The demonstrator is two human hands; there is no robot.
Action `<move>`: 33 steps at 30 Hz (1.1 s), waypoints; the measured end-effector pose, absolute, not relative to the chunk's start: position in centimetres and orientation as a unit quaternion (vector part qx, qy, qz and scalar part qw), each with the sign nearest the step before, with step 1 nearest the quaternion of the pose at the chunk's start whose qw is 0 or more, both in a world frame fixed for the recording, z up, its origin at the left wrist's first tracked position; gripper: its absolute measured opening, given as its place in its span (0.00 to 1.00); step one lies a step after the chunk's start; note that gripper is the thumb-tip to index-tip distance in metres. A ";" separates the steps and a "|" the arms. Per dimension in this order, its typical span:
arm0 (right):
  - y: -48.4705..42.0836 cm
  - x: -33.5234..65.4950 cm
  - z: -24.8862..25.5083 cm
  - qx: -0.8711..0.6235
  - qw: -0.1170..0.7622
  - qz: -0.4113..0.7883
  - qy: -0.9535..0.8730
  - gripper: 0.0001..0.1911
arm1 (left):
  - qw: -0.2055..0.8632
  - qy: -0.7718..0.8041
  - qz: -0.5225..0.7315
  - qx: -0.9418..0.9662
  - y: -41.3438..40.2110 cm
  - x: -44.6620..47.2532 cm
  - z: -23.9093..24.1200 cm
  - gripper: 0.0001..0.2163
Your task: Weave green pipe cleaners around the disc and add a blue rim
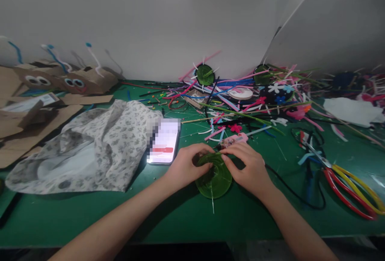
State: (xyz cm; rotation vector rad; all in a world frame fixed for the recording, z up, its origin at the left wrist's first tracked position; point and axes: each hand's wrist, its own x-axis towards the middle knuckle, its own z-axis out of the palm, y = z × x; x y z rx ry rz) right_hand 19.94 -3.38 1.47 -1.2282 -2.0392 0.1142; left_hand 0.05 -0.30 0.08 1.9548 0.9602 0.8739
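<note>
A round green disc (219, 182) with ring-like ridges is held upright or tilted a little above the table, in front of me. My left hand (189, 164) grips its left side, the thumb lying across the face and the fingers behind. At the top edge, my right hand (248, 168) pinches with thumb and index finger; whatever small piece is between them is hidden. A thin whitish strand (213, 204) hangs from the disc's lower edge. Just behind my hands lies a pink printed object (237, 139), partly covered by my right fingers.
Left of my hands are a lit phone (165, 140), a patterned cloth (120, 144) and cardboard figures (87, 80) with googly eyes. Pipe cleaners (222, 92) and craft scraps pile up behind. To the right lie red-and-yellow-handled scissors (349, 184) and a black cord (296, 196).
</note>
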 end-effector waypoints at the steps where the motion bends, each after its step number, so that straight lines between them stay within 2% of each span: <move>1: -3.4 19.9 1.5 -0.478 0.369 0.043 -0.796 0.06 | 0.386 0.377 0.344 0.769 -0.3 0.0 0.1 0.12; 9: -3.1 19.6 1.2 -0.466 0.372 0.018 -0.802 0.03 | 0.383 0.372 0.347 0.771 -0.3 0.0 0.1 0.12; 15: -3.1 19.5 1.6 -0.471 0.430 -0.009 -0.770 0.05 | 0.383 0.378 0.343 0.770 -0.2 0.0 0.0 0.12; 25: -2.9 18.2 2.3 -0.425 0.315 -0.046 -0.848 0.05 | 0.419 0.363 0.341 0.759 -0.2 0.0 -0.1 0.10; 30: -2.7 18.0 2.3 -0.425 0.311 -0.033 -0.849 0.04 | 0.414 0.357 0.345 0.763 -0.1 0.0 -0.1 0.09; 33: -2.8 18.5 2.6 -0.434 0.343 -0.015 -0.833 0.04 | 0.415 0.358 0.346 0.761 -0.1 0.0 0.0 0.10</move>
